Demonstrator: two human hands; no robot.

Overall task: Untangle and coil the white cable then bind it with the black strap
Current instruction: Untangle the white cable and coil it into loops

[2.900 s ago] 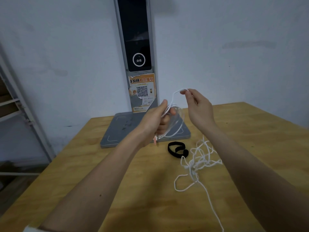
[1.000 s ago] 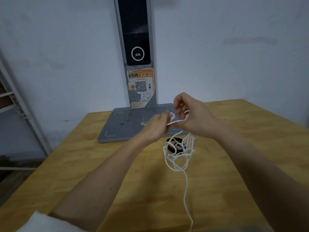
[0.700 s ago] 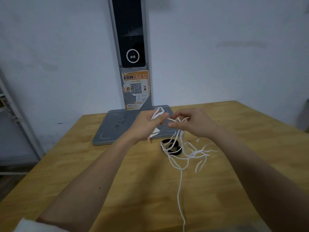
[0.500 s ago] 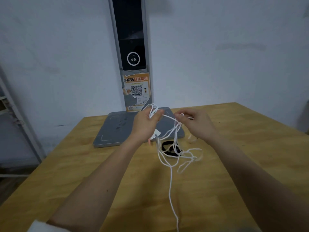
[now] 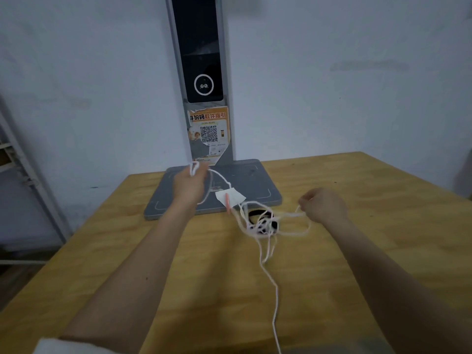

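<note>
Left hand, left of frame centre, grips a small loop of the white cable. Right hand, right of centre, pinches another strand. Between them the cable stretches past a white tag and hangs in a loose knot at mid-frame, its free tail running to the lower edge. The black strap lies on the wooden table behind the knot, just before the grey base plate. Judgement: untangling is under way. Recommend separating the hands gently, shaking loops free and avoiding hard tension that would tighten the knot.
</note>
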